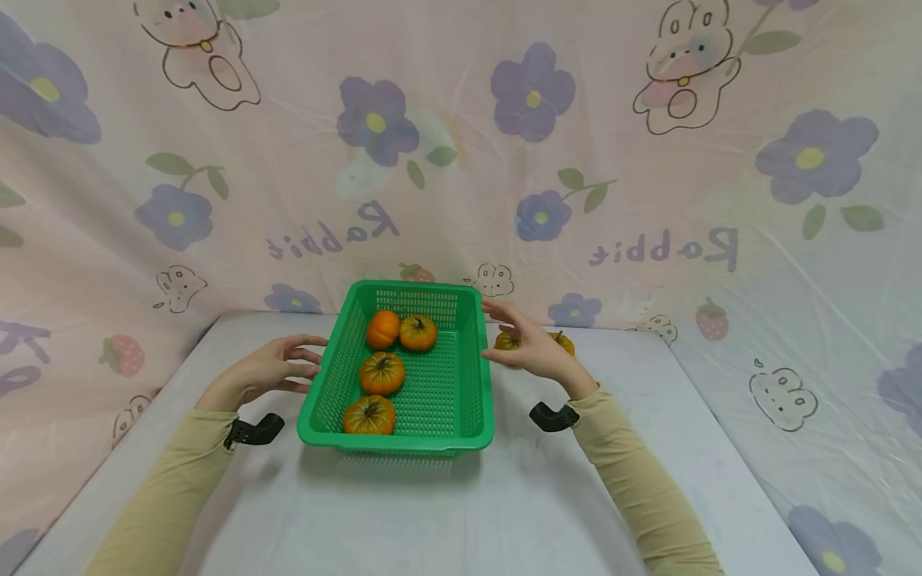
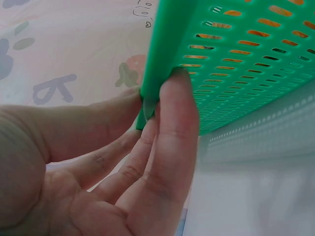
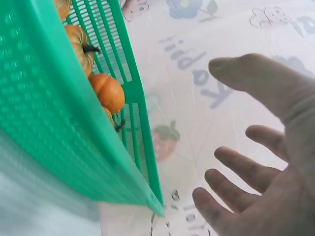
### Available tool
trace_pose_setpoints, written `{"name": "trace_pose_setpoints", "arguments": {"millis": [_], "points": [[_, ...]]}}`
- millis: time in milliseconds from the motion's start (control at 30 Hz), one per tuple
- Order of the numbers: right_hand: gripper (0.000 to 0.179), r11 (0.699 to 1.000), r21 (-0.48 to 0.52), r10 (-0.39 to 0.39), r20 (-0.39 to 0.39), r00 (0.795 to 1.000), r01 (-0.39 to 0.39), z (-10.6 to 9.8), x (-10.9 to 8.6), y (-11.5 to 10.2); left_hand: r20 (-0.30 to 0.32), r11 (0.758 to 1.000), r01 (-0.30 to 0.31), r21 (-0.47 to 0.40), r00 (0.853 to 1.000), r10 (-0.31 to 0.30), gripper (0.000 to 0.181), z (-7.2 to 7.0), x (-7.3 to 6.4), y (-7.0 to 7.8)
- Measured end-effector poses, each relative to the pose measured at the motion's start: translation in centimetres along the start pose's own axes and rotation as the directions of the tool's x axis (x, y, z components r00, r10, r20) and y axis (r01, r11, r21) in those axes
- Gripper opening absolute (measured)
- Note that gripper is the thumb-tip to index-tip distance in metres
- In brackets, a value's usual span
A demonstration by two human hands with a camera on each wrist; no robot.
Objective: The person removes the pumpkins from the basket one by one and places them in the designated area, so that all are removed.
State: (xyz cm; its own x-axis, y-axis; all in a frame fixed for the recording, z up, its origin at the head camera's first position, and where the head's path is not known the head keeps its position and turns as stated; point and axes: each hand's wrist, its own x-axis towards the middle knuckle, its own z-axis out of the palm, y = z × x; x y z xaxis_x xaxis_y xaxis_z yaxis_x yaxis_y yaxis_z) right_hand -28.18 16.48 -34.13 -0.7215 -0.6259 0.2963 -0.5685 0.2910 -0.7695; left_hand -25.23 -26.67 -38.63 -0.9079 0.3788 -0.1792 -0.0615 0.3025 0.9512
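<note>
A green plastic basket [image 1: 475, 442] is at the middle of the white table. Several small orange pumpkins [image 1: 382, 374] are in its left half and toward the back. My left hand [image 1: 270, 368] is at the basket's left side; in the left wrist view its thumb and fingers [image 2: 178, 113] pinch the rim from either side. Beyond the basket's right side is my right hand [image 1: 529, 350], its thumb and fingers spread. The right wrist view shows that hand [image 3: 261, 172] apart from the basket [image 3: 74, 123], holding nothing.
Two more pumpkins, one yellow-orange [image 1: 507, 341] and another [image 1: 563, 343], sit on the table [image 1: 619, 448] behind my right hand, partly hidden by it. A patterned curtain [image 1: 461, 176] rises at the table's back edge and along its sides.
</note>
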Motion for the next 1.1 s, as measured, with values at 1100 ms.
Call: {"name": "trace_pose_setpoints", "arguments": {"millis": [1100], "points": [[0.076,0.988,-0.075,-0.083,0.494,0.866,0.137,8.5,6.4,-1.0,0.009,1.000,-0.004,-0.007,1.000,0.004,0.063,-0.1,0.1,-0.2]]}}
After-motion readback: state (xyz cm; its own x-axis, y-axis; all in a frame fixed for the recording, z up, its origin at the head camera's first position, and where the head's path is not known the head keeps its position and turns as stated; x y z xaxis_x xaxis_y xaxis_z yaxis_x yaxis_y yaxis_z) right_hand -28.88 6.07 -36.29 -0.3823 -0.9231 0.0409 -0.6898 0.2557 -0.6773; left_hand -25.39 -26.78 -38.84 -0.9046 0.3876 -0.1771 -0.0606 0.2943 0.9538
